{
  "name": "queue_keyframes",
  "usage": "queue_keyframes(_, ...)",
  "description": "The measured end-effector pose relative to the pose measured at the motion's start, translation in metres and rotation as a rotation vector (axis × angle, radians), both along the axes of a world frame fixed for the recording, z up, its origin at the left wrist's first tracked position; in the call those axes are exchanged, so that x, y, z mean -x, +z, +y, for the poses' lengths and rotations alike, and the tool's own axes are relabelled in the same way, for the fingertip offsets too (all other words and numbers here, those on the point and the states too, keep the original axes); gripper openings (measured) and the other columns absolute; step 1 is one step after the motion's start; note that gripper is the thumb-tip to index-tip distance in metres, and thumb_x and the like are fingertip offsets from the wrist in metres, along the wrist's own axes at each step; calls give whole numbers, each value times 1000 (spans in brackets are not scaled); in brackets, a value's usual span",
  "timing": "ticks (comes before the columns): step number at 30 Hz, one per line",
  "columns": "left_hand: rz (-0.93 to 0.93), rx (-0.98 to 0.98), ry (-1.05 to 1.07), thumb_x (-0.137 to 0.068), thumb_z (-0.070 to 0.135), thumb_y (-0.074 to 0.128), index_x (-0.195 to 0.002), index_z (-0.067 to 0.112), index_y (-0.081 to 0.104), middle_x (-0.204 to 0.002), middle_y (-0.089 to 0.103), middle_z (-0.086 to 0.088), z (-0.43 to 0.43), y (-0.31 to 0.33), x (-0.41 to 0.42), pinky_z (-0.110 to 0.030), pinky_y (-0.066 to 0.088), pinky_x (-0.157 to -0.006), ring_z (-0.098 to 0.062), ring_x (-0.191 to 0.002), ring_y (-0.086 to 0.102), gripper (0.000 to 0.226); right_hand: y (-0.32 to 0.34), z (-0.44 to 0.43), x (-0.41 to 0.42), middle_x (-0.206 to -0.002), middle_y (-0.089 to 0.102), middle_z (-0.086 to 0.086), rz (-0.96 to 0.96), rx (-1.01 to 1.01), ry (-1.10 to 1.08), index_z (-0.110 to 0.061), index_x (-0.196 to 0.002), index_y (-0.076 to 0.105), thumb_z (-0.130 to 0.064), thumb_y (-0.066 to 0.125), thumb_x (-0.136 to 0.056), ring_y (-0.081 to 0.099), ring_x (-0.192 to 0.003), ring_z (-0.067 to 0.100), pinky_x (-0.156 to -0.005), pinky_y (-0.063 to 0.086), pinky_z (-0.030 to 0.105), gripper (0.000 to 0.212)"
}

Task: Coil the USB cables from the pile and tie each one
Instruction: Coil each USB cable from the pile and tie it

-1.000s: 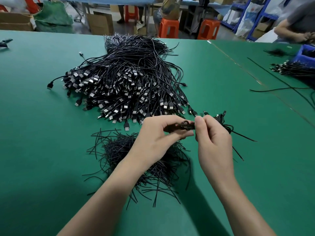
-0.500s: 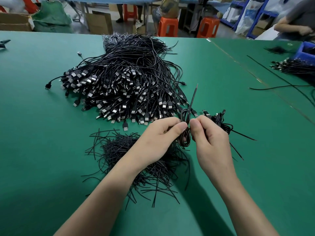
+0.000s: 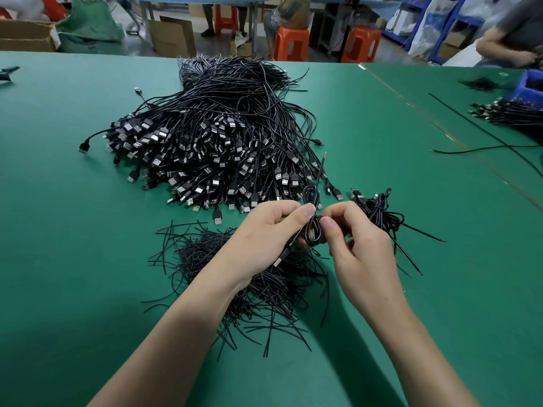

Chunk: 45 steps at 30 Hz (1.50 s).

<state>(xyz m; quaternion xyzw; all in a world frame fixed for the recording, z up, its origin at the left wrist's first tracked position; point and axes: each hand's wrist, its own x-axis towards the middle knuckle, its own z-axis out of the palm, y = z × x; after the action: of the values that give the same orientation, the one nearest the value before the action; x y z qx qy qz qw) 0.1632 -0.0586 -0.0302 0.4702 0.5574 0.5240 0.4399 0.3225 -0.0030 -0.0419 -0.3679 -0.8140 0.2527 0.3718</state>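
Observation:
A big pile of black USB cables (image 3: 217, 148) lies on the green table (image 3: 73, 259), plugs toward me. Between my hands is one coiled black cable (image 3: 312, 230), standing upright with a loose end (image 3: 320, 168) pointing up and away. My left hand (image 3: 270, 230) pinches the coil's middle from the left, and the cable's USB plug (image 3: 277, 261) hangs below its palm. My right hand (image 3: 352, 242) pinches the same middle from the right. A heap of short black twist ties (image 3: 264, 289) lies under my left wrist. A few tied coils (image 3: 379, 212) lie just right of my hands.
A second green table (image 3: 440, 92) joins on the right, with loose cables (image 3: 511, 113), a blue bin (image 3: 529, 83) and another person's arm (image 3: 505, 51). Orange stools (image 3: 293, 42) and cardboard boxes (image 3: 173, 36) stand beyond the far edge.
The coil has turned from lying level between my fingers to standing upright, its loose end now pointing up. Both hands have stayed close together on it.

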Motion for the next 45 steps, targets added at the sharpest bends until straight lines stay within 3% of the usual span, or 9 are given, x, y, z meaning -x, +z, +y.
queue_keyframes(6,-85,137,-35,-105,42,57,-68,27,67,-69,62,5,0,-1,3,-21,45,-59,-8,-61,59,41,1,4,-2,-75,56,-14,-79,-97,26,-28,-91,55,-26,56,-102,53,-65,12,-58,42,28,12)
queue_keyframes(9,-299,245,-79,-95,42,70,-78,21,65,-69,57,1,0,-3,7,-25,42,-55,-11,-54,52,27,4,6,-3,-82,59,-8,-222,-411,2,-20,-94,61,-19,60,-103,53,-69,19,-54,46,37,9)
queue_keyframes(13,-509,338,-122,-74,36,83,-57,25,64,-63,48,4,-1,-5,8,-21,34,-47,-8,-47,41,28,6,12,-6,-80,60,1,-298,-698,14,-11,-92,67,-13,65,-100,54,-68,24,-50,40,35,9)
queue_keyframes(20,-506,322,-101,-97,35,62,-62,24,59,-56,44,7,1,-5,0,-20,30,-46,-8,-47,38,37,5,10,-12,-124,63,-4,-303,-339,161,-18,-129,58,-34,50,-102,57,-117,16,-103,39,23,32)
queue_keyframes(23,-314,277,-31,-107,34,49,-63,22,56,-54,48,6,2,-8,-5,-20,34,-46,-9,-45,40,47,3,8,-10,-99,68,-14,-230,-212,110,-23,-110,66,-45,51,-99,63,-89,8,-81,53,30,30)
queue_keyframes(29,164,111,118,-107,44,49,-73,27,68,-64,64,8,3,-18,4,-17,45,-52,-9,-56,55,43,2,27,-11,-69,63,-18,-119,-97,-138,-29,-86,63,-34,68,-95,60,-63,4,-58,40,15,12)
queue_keyframes(34,634,68,388,-98,39,65,-102,32,70,-80,65,17,22,-26,47,-26,54,-69,0,-64,56,10,12,73,-29,-77,70,1,-406,-135,-485,-22,-92,57,-36,67,-94,64,-76,34,-62,46,37,17)
queue_keyframes(39,941,85,582,-101,40,61,-135,18,60,-110,67,3,72,-16,101,-33,51,-83,-16,-93,64,40,16,86,-33,-103,57,10,-512,-99,-495,-14,-101,64,-32,70,-92,54,-103,35,-77,46,43,20)
queue_keyframes(45,1237,295,584,-103,55,52,-104,6,69,-105,71,-15,120,-7,132,-41,49,-75,-39,-95,65,52,17,55,-6,-98,49,-1,-381,-136,-282,-19,-99,65,-26,69,-93,49,-98,23,-84,44,40,10)
